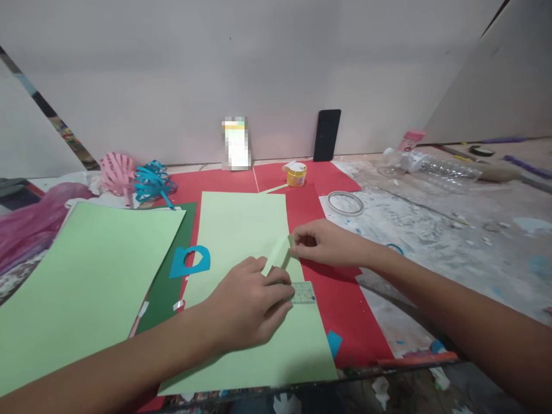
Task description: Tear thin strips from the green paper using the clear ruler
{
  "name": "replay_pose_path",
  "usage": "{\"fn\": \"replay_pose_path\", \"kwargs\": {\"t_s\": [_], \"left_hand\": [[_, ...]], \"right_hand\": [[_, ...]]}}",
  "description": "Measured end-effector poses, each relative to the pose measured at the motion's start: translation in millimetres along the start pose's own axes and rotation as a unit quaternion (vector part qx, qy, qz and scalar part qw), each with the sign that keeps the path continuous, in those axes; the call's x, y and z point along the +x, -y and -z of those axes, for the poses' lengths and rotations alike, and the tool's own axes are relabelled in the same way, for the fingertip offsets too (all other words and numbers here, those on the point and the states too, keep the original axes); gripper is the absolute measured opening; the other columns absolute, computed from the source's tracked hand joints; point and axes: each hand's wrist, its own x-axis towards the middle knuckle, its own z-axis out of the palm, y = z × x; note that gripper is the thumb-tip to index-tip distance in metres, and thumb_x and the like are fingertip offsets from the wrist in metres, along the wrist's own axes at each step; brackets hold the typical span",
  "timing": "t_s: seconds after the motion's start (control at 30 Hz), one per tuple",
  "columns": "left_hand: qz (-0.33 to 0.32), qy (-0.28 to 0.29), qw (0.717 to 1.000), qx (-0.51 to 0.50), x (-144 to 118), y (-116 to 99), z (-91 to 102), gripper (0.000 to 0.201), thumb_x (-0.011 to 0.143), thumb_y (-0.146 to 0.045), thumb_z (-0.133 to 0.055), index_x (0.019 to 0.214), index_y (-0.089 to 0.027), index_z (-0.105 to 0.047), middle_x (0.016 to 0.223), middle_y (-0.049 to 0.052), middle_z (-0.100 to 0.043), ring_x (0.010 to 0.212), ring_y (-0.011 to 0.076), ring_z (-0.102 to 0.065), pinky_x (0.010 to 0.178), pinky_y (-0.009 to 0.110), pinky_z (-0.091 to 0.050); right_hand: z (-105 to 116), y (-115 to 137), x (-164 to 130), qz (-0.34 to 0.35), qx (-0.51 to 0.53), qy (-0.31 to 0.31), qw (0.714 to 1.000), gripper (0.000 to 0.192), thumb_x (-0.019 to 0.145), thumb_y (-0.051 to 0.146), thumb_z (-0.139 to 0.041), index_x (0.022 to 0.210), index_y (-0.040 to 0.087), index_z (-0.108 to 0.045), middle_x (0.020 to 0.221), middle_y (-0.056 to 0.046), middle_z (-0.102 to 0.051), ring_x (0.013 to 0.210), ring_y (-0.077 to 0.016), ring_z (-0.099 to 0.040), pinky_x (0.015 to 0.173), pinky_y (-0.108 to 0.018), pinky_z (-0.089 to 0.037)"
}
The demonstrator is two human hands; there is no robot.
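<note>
- Head view looks down on a light green sheet lying on red paper; a narrow green strip rises off the sheet near its right edge
- left hand lies palm down on the sheet, fingers curled and pressing on a clear ruler, whose end shows just past the fingertips; the strip's lower end meets this hand
- right hand pinches the strip's upper end between thumb and fingertips, the other fingers folded in
- a second light green sheet lies to the left, overlapping a dark green sheet; a blue cut-out sits between the two light sheets
- further back: a pink paper ball beside blue paper curls; a yellow jar; a tape ring on the paint-stained table; a plastic bottle lying on its side
</note>
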Motion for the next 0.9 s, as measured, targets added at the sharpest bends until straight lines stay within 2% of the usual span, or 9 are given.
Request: {"fn": "replay_pose_path", "kwargs": {"t_s": [0.17,0.37,0.57,0.73,0.9], "left_hand": [[-0.011,-0.010,1.000,-0.015,0,-2,-3.6,0.018,0.093,-0.026,-0.051,0.098,-0.020,-0.067,0.096,0.002,-0.068,0.083,0.0187,-0.059,0.081,0.037,-0.042],[0.003,-0.010,1.000,0.005,2,-4,-3.2,0.021,0.092,-0.027,-0.051,0.101,-0.020,-0.069,0.083,0.006,-0.062,0.075,0.0205,-0.052,0.070,0.035,-0.044],[0.017,0.003,1.000,-0.011,3,-5,-3.9,0.022,0.092,-0.025,-0.049,0.097,-0.019,-0.069,0.091,0.007,-0.063,0.080,0.0207,-0.054,0.076,0.038,-0.044],[0.030,-0.006,1.000,0.002,5,-2,-6.4,0.022,0.090,-0.026,-0.049,0.098,-0.018,-0.068,0.089,0.008,-0.061,0.077,0.0215,-0.051,0.069,0.037,-0.044],[0.023,0.005,1.000,-0.008,7,0,-7.2,0.022,0.091,-0.026,-0.047,0.093,-0.018,-0.067,0.089,0.008,-0.061,0.075,0.0208,-0.049,0.066,0.036,-0.043]], "right_hand": [[2,7,-2,-0.016,0.034,0.019,0.999,0.019,0.083,0.031,-0.055,0.071,0.017,-0.057,0.062,0.002,-0.054,0.059,-0.0121,-0.046,0.053,-0.024,-0.033],[5,10,-4,-0.004,0.115,0.055,0.992,0.011,0.082,0.024,-0.055,0.075,0.016,-0.060,0.075,-0.002,-0.064,0.070,-0.0149,-0.055,0.063,-0.025,-0.041],[6,13,-7,-0.022,0.146,0.091,0.985,0.016,0.086,0.032,-0.055,0.082,0.016,-0.059,0.073,-0.003,-0.066,0.066,-0.0156,-0.058,0.059,-0.025,-0.042],[6,16,-9,-0.034,0.101,0.118,0.987,0.010,0.076,0.024,-0.064,0.084,0.018,-0.064,0.070,0.001,-0.063,0.062,-0.0127,-0.053,0.054,-0.022,-0.039],[7,13,-10,-0.050,0.059,0.145,0.986,0.012,0.073,0.017,-0.059,0.076,0.017,-0.070,0.060,0.002,-0.060,0.055,-0.0114,-0.048,0.049,-0.023,-0.033]]}}
